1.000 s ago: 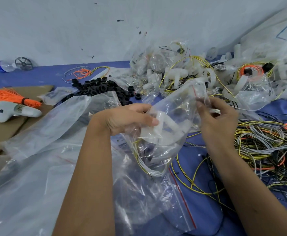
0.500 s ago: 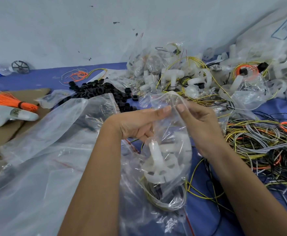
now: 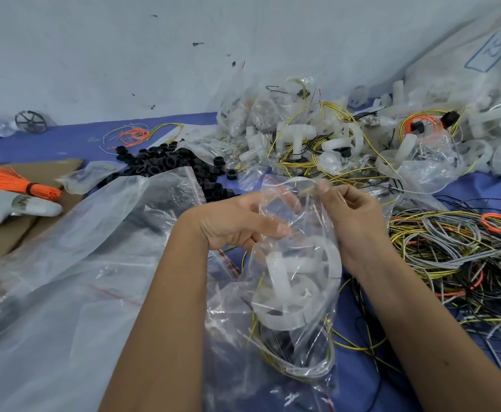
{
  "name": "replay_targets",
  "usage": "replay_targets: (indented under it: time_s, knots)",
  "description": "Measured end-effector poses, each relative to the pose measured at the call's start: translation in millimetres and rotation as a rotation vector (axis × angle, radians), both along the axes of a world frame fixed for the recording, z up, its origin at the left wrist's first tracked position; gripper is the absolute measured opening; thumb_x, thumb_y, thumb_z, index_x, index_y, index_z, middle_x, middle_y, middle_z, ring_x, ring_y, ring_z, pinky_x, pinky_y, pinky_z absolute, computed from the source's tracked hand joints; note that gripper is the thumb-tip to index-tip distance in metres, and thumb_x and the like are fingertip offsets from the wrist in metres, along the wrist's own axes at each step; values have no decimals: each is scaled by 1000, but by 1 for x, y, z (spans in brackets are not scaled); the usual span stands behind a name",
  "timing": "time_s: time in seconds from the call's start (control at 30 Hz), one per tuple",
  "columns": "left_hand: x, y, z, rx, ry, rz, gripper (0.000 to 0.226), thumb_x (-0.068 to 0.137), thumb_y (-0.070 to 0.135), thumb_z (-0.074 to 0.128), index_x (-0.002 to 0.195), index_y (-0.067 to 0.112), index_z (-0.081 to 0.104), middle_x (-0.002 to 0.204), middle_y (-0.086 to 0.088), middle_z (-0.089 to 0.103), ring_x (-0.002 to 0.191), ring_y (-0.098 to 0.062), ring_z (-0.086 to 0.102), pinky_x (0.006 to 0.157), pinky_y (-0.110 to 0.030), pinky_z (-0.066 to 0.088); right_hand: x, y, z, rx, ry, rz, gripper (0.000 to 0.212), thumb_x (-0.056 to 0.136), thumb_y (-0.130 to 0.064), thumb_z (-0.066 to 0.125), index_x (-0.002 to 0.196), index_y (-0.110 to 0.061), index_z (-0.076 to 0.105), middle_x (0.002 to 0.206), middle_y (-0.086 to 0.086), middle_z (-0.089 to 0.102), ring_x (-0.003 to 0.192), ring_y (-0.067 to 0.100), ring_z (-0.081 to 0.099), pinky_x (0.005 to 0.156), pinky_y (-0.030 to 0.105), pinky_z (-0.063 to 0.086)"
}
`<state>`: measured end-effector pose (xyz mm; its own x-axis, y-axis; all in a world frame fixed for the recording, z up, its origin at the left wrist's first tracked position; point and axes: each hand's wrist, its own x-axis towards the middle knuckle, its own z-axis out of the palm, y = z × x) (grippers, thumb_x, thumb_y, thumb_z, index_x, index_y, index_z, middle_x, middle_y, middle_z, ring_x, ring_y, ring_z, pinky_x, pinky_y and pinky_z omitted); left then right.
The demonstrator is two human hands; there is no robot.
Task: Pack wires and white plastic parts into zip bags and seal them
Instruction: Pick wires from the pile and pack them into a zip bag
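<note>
Now both hands have risen to the bag (image 3: 290,292) mouth at frame centre: left hand (image 3: 237,224) and right hand (image 3: 350,215) pinch its lips. White part (image 3: 296,286) and wires (image 3: 299,367) sit inside; sealing appears imminent.

Both hands hold a clear zip bag (image 3: 295,298) upright over the blue table cover (image 3: 73,138). The left hand (image 3: 237,224) pinches the bag's near side below the mouth, and the right hand (image 3: 353,221) pinches the top edge. Inside sit white plastic wheel-shaped parts (image 3: 296,286) above a coil of yellow and grey wires (image 3: 296,367). A tangle of loose wires (image 3: 457,257) lies to the right, a pile of black rings (image 3: 166,162) behind the left hand, empty zip bags (image 3: 73,263) to the left, and filled bags and white parts (image 3: 317,138) heaped along the wall
</note>
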<state>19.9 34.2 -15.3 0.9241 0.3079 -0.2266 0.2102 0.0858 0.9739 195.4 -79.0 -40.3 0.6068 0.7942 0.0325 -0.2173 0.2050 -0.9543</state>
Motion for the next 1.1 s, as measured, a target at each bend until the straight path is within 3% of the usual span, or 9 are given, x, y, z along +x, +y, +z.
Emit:
replay_targets:
  time_s: [0.17,0.3,0.43,0.57,0.67,0.83,0.93,1.0,1.1]
  knots:
    - [-5,-2,1,-3,-71,-155,42,79,12,77,114,34,70,111,-1,74,70,-11,68,61,-25,59,0,-4,5,19,19,7,63,88,-48,67,95,14,65,69,18,58,63,26,49,57,30,44]
    - [-9,0,0,-26,-145,-114,47,77,10,72,114,39,75,103,5,77,78,-11,74,59,-27,62,-1,-6,7,-67,-100,-22,62,94,-56,59,48,-13,55,44,4,45,38,16,39,41,20,32]
    - [-15,-1,3,29,-176,-22,35,76,30,83,109,37,76,105,12,75,86,-8,72,65,-28,63,-5,-6,8,-111,-85,-14,69,87,-65,58,61,-1,61,63,18,52,58,27,44,57,37,38]
    - [-24,9,-1,68,-131,268,47,85,34,77,117,1,67,111,-9,74,96,-25,69,62,-29,61,0,-3,8,-128,0,-19,77,97,-68,40,41,-18,55,46,-1,56,37,13,42,38,20,37]
    - [-29,15,1,90,-157,414,18,86,34,67,89,22,81,99,0,77,92,-16,73,68,-27,61,4,0,2,-177,-166,-58,81,96,-73,31,50,-10,51,53,7,61,42,14,47,44,21,40]
    - [-28,15,3,230,-84,484,29,75,53,81,82,25,81,85,6,75,74,-4,70,66,-22,58,3,2,-11,-139,-547,-109,77,95,-74,34,77,-1,48,72,18,55,64,17,52,61,38,44]
    - [-30,17,1,229,-72,463,23,80,47,77,70,26,75,80,9,72,76,-7,70,71,-27,60,3,5,-13,-180,-390,-66,49,98,-64,46,99,-16,57,90,4,65,72,6,66,61,30,57]
    - [-31,17,2,238,-71,498,23,80,46,76,65,28,74,77,9,71,72,-8,68,64,-23,57,2,6,-13,-241,-214,25,46,98,-60,51,104,-15,59,97,12,71,75,20,71,64,37,60]
    - [-31,19,2,236,-74,612,24,74,50,77,66,28,77,69,9,68,61,-6,61,57,-19,50,1,4,-11,-271,-101,108,55,99,-55,54,93,-2,65,79,16,71,56,21,65,48,28,53]
